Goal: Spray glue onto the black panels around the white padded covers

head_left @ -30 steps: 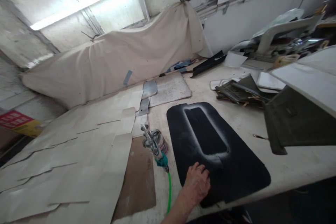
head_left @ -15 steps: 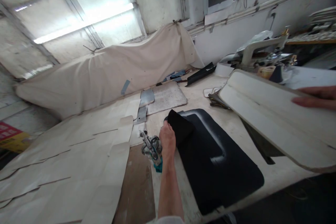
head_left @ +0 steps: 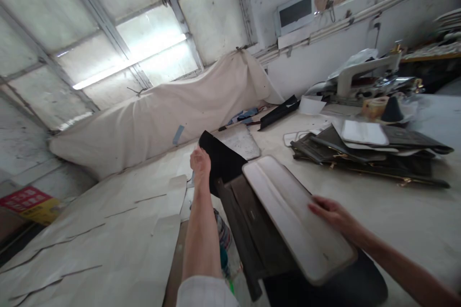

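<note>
In the head view, your left hand (head_left: 200, 163) is closed on the far edge of the black sheet (head_left: 220, 159), held up off the bench (head_left: 396, 211), while your right hand (head_left: 329, 211) lies open and flat on the pale panel (head_left: 284, 201) that rests over that sheet.

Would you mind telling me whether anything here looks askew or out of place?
The black sheet is not lying flat: the left hand holds its far corner up, while the right hand rests on the pale board lying over it.

the worktable (head_left: 396, 211) bears paper sheets (head_left: 90, 240), a grey board (head_left: 239, 140), stacked dark panels (head_left: 360, 153), a black mat (head_left: 360, 288).
</note>
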Tool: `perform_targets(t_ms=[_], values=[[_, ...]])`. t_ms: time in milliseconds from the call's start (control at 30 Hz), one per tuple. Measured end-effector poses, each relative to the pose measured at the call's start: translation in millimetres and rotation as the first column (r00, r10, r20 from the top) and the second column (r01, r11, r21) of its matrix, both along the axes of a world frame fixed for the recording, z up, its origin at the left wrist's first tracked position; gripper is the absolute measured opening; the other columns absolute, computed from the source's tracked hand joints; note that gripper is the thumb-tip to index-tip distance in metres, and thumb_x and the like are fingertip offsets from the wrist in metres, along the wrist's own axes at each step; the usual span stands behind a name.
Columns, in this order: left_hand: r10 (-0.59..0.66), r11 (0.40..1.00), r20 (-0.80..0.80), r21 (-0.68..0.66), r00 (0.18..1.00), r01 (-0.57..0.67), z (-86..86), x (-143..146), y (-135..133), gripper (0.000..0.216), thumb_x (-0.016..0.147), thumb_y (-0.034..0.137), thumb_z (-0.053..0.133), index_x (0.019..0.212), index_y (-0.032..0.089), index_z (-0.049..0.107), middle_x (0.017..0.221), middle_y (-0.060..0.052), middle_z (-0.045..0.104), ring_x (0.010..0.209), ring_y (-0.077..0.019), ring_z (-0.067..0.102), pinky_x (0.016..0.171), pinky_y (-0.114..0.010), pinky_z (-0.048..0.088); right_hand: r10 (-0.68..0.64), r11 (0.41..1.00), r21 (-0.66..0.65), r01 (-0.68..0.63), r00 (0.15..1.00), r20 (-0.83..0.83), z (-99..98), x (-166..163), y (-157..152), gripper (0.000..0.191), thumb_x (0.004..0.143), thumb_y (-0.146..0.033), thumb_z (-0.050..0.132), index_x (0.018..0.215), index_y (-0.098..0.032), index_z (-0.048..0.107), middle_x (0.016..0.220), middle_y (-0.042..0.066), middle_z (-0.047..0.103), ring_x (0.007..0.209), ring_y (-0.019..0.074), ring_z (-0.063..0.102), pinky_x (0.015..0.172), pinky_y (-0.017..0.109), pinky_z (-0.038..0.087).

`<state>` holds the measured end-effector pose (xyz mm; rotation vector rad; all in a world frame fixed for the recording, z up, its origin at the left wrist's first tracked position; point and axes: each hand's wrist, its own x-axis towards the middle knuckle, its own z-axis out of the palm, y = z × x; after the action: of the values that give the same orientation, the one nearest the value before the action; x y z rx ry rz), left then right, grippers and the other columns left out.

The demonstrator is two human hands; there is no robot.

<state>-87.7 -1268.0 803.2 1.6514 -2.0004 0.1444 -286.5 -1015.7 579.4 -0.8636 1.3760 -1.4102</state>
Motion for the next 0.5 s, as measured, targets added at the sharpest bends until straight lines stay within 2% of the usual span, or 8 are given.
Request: perform_targets(t_ms=[33, 100, 167, 267, 500], values=[[0.007, 1.000, 0.002, -0.011, 1.000, -0.007, 2.4, -2.0, -1.2, 0.031, 0.086, 0.020, 0.028, 0.099, 0.014, 0.055, 0.096, -0.014, 0.066, 0.092, -0.0214, 0.061, 0.074, -0.029, 0.044, 0.024, 0.999, -0.020, -0.024, 0.999, -0.035, -22.4, 6.1, -15.2, 0.040, 0.071, -0.057, 0.054, 0.082, -0.019, 0.055, 0.073, 0.001, 0.059, 0.061, 0.0165, 0.054, 0.052, 0.026, 0.044], [0.017, 0.999, 0.009, -0.027, 1.000, -0.017, 5.7, -5.7, -2.5, 0.031, 0.086, 0.021, 0.028, 0.097, 0.014, 0.056, 0.094, -0.014, 0.066, 0.091, -0.0222, 0.061, 0.073, -0.030, 0.044, -0.023, 1.000, -0.017, 0.021, 0.988, -0.151, -57.8, 14.6, -41.2, 0.040, 0.069, -0.059, 0.053, 0.070, -0.018, 0.053, 0.064, 0.000, 0.054, 0.059, 0.0169, 0.051, 0.052, 0.028, 0.041], [0.019, 0.999, 0.020, -0.036, 1.000, -0.018, 7.1, -8.9, -2.9, 0.030, 0.085, 0.021, 0.028, 0.096, 0.014, 0.056, 0.093, -0.014, 0.067, 0.090, -0.0229, 0.062, 0.073, -0.030, 0.045, -0.084, 0.996, -0.005, 0.085, 0.973, -0.213, -79.3, 17.6, -57.4, 0.041, 0.067, -0.059, 0.052, 0.063, -0.019, 0.049, 0.059, -0.001, 0.049, 0.058, 0.0170, 0.048, 0.051, 0.029, 0.039], [0.019, 0.999, 0.030, -0.040, 0.999, -0.017, 5.4, -12.1, -2.2, 0.030, 0.086, 0.021, 0.028, 0.097, 0.015, 0.055, 0.092, -0.013, 0.067, 0.089, -0.0233, 0.062, 0.073, -0.031, 0.045, -0.106, 0.993, 0.015, 0.113, 0.965, -0.238, -90.9, 13.6, -66.5, 0.040, 0.068, -0.059, 0.048, 0.063, -0.020, 0.047, 0.058, -0.001, 0.048, 0.057, 0.0170, 0.047, 0.051, 0.029, 0.038], [0.021, 0.999, 0.036, -0.051, 0.999, -0.019, -2.5, -13.5, -1.1, 0.031, 0.086, 0.021, 0.027, 0.094, 0.015, 0.056, 0.087, -0.013, 0.067, 0.086, -0.0247, 0.063, 0.070, -0.032, 0.045, -0.140, 0.981, 0.072, 0.179, 0.919, -0.369, -96.4, -7.6, -96.0, 0.035, 0.070, -0.054, 0.042, 0.059, -0.021, 0.040, 0.056, -0.002, 0.044, 0.057, 0.0156, 0.046, 0.051, 0.026, 0.035]])
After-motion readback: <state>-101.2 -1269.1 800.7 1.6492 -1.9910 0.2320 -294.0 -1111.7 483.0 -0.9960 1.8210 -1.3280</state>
